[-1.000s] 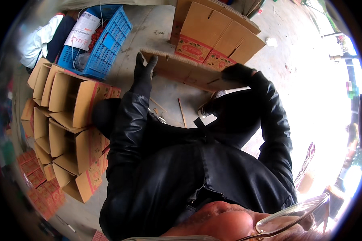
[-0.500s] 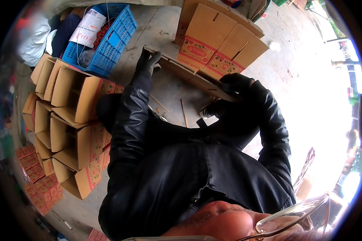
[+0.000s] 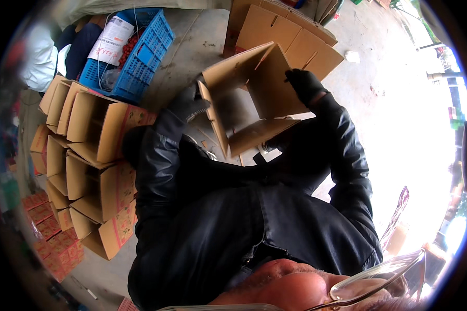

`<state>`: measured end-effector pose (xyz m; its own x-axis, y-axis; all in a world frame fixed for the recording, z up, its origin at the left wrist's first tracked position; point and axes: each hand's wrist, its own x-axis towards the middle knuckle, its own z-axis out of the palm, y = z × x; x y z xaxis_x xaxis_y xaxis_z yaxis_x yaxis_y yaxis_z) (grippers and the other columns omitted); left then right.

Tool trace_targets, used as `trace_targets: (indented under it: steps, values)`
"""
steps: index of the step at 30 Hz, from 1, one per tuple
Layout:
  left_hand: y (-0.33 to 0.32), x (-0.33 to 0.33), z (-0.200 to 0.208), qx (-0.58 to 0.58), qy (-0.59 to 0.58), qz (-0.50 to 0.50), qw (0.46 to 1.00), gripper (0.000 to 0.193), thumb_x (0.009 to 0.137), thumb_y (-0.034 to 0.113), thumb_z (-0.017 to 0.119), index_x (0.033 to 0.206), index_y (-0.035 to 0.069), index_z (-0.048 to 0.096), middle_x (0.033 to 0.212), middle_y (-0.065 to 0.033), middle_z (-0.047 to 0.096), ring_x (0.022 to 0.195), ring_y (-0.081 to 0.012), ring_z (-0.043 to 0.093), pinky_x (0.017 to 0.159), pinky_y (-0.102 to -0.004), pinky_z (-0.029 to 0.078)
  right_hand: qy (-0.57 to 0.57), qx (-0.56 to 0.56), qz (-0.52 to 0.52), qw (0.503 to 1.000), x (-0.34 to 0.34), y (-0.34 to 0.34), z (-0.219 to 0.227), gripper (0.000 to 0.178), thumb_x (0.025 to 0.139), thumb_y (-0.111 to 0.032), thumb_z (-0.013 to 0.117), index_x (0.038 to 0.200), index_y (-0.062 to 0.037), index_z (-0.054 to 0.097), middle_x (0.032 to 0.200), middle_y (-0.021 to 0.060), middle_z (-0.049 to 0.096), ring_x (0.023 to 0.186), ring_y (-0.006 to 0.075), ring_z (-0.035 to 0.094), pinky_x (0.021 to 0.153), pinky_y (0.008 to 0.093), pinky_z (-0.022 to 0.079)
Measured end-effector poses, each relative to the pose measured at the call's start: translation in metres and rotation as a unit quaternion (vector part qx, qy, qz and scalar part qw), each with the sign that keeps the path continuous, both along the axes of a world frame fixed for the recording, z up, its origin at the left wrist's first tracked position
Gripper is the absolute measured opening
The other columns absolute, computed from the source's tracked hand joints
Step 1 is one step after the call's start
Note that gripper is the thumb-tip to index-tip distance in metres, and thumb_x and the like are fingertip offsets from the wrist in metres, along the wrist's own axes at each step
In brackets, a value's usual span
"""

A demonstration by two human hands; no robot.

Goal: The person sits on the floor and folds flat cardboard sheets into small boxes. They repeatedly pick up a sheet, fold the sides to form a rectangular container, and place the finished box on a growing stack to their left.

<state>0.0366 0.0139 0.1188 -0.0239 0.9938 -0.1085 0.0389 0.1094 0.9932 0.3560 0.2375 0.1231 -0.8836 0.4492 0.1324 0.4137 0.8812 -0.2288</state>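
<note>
An unfolded cardboard box stands out in front of me as a square frame, and the floor shows through it. Its brown inner walls face me, with slots cut into some edges. My left hand, in a dark glove, grips the box's left panel, fingers on the outside. At the opposite side, my gloved right hand is closed over the edge of the right panel. Part of its fingers is hidden behind the cardboard.
Several opened boxes are stacked at my left. Beyond them is a blue plastic crate with red fruit, beside a person's dark-clothed leg. Flat folded cartons lean ahead. Red printed cartons stand at lower left.
The box was a flat folded sheet between my hands and is now spread into a square. My right hand has risen a little, and my left hand has come nearer to me.
</note>
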Motion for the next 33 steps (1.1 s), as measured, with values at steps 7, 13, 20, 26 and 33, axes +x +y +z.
trace_targets:
  steps: [7, 13, 20, 26, 33]
  values:
    - [0.002, -0.014, 0.004, -0.113, 0.215, 0.022, 0.97, 0.077, 0.069, 0.018, 0.071, 0.137, 0.003, 0.038, 0.125, -0.0151, 0.055, 0.118, -0.0273, 0.05, 0.098, -0.039, 0.042, -0.057, 0.017, -0.022, 0.998, -0.052, -0.012, -0.031, 0.017, 0.089, -0.018, 0.051, 0.093, -0.0054, 0.063, 0.084, 0.0195, 0.065, 0.08, 0.0378, 0.064, 0.069, 0.0444, 0.051]
    - [0.031, 0.016, 0.039, -0.047, 0.651, 0.127, 0.747, 0.069, 0.072, 0.022, 0.065, 0.137, 0.013, 0.041, 0.112, -0.0184, 0.061, 0.118, -0.039, 0.051, 0.096, -0.0558, 0.039, -0.018, -0.118, -0.139, 0.983, -0.061, -0.045, -0.008, 0.03, 0.09, -0.033, 0.053, 0.096, -0.006, 0.065, 0.087, 0.0218, 0.066, 0.082, 0.0382, 0.064, 0.071, 0.0456, 0.051]
    - [0.092, 0.012, 0.007, -0.111, 0.725, -0.047, 0.678, 0.029, 0.08, 0.024, 0.064, 0.104, 0.009, 0.061, 0.098, -0.0123, 0.065, 0.087, -0.0304, 0.067, 0.076, -0.0446, 0.053, -0.064, -0.144, -0.122, 0.98, -0.06, -0.038, 0.003, 0.024, 0.075, -0.029, 0.062, 0.09, -0.0126, 0.07, 0.082, 0.0155, 0.068, 0.08, 0.0362, 0.067, 0.069, 0.0448, 0.054]
    - [0.103, 0.031, -0.01, -0.078, 0.701, -0.054, 0.707, 0.034, 0.081, 0.023, 0.061, 0.112, 0.01, 0.06, 0.144, -0.0068, 0.041, 0.093, -0.0322, 0.065, 0.078, -0.0442, 0.052, -0.033, -0.198, -0.206, 0.958, -0.043, -0.038, 0.004, 0.024, 0.073, -0.03, 0.064, 0.094, -0.0186, 0.07, 0.085, 0.0124, 0.069, 0.079, 0.0336, 0.068, 0.065, 0.0416, 0.055]
    - [0.069, 0.029, 0.009, -0.067, 0.724, -0.041, 0.685, 0.027, 0.085, 0.016, 0.058, 0.11, 0.008, 0.059, 0.144, -0.0109, 0.038, 0.087, -0.0337, 0.066, 0.075, -0.0452, 0.053, -0.041, -0.207, -0.177, 0.961, -0.041, -0.031, 0.01, 0.028, 0.075, -0.034, 0.064, 0.089, -0.0097, 0.069, 0.083, 0.0164, 0.068, 0.082, 0.037, 0.067, 0.069, 0.0433, 0.054]
